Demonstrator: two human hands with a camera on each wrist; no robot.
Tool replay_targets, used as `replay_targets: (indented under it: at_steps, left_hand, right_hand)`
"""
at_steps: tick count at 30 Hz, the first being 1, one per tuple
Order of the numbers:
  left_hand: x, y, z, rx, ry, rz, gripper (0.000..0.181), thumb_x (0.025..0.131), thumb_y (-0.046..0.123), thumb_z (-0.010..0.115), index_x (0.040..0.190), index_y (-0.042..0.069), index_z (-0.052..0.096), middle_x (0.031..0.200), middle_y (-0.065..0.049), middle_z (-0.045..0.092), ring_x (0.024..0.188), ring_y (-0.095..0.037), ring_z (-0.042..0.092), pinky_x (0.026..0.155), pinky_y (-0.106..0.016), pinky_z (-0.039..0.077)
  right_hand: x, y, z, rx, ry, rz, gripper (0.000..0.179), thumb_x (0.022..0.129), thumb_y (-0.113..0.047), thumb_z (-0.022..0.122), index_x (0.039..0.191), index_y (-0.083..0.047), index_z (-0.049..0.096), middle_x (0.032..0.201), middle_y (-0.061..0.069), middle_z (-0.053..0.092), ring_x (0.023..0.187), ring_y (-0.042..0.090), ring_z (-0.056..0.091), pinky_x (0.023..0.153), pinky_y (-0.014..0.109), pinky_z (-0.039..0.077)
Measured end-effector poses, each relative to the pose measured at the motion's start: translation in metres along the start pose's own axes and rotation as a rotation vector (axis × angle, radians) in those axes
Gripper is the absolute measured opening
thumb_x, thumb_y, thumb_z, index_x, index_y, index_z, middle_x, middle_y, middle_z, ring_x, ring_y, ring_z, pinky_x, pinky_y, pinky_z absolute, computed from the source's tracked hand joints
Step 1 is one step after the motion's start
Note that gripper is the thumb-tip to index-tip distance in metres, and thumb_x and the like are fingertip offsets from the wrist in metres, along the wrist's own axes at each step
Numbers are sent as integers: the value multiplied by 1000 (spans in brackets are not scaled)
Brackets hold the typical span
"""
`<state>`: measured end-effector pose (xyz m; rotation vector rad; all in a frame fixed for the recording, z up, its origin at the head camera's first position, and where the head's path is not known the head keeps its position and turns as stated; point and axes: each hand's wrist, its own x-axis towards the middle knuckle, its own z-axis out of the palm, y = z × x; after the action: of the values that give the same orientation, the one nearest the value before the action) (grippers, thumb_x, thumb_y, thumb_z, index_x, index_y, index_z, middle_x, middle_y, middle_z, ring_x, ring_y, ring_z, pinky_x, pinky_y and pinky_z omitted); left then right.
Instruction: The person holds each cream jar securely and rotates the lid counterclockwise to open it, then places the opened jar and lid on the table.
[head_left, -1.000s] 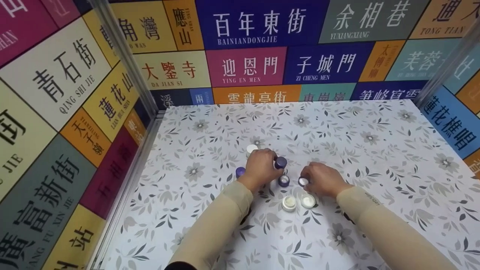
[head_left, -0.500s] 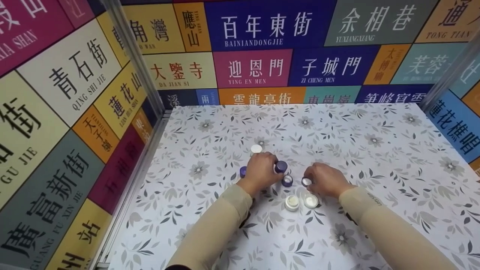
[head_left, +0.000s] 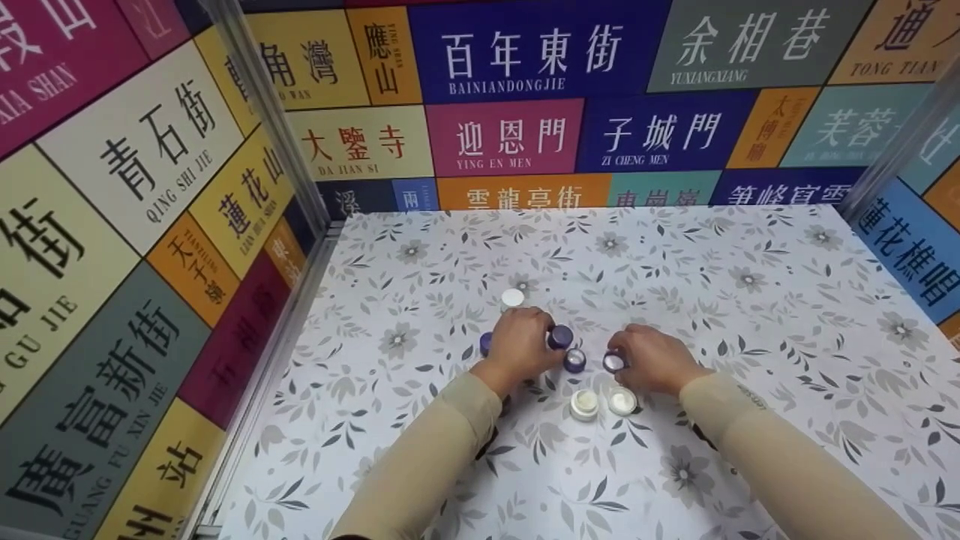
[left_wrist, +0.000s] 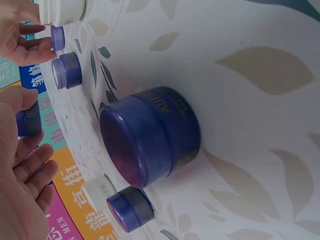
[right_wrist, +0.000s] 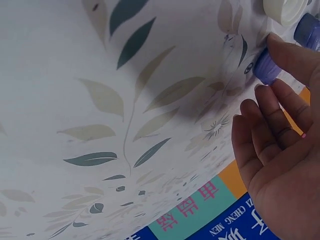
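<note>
My left hand (head_left: 517, 341) holds a small closed purple jar (head_left: 560, 337) between thumb and fingers; in the left wrist view this jar (left_wrist: 30, 120) is partly hidden by the hand. Right beside it stands an open purple jar (head_left: 575, 360) with pale contents. My right hand (head_left: 652, 358) pinches a purple lid (head_left: 614, 361), its white inside turned up. The right wrist view shows that lid (right_wrist: 267, 66) between thumb and fingertips, close to the table. In front of both hands are an open white jar (head_left: 584, 405) and its upturned white lid (head_left: 622, 401).
A white-topped jar (head_left: 513, 298) stands behind my left hand. Another purple jar (head_left: 486, 344) is half hidden to its left. The left wrist view shows a large purple jar (left_wrist: 150, 135) and a smaller one (left_wrist: 131, 209). Sign-covered panels (head_left: 510, 135) edge the flowered table.
The head view has shifted slightly. My left hand has lowered the closed purple jar a little, nearer the open one. My right hand keeps the lid almost in place.
</note>
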<state>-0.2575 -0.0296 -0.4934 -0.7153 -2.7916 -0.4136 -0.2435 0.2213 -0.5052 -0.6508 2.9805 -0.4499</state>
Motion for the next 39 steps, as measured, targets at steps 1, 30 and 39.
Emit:
replay_targets:
  at_steps: [1, 30, 39]
  left_hand:
    - [0, -1, 0, -3, 1, -3, 38, 74, 44, 78, 95, 13, 74, 91, 3, 66, 89, -20, 64, 90, -35, 44]
    - [3, 3, 4, 158, 54, 57, 29, 72, 42, 73, 86, 16, 69, 84, 2, 65, 84, -24, 62, 81, -38, 45]
    - [3, 1, 6, 129, 55, 73, 34, 73, 44, 75, 90, 16, 70, 88, 2, 65, 85, -22, 61, 82, -38, 44]
  right_hand:
    - [0, -1, -1, -2, 0, -1, 45, 71, -19, 84, 112, -8, 70, 95, 3, 59, 88, 25, 59, 79, 48, 49]
    - [35, -67, -13, 45, 205, -58, 33, 86, -49, 73, 97, -18, 71, 87, -4, 68, 73, 17, 62, 64, 45, 49]
    - [35, -64, -11, 92, 177, -34, 25, 85, -40, 73, 98, -18, 72, 86, -7, 71, 75, 18, 64, 66, 45, 49]
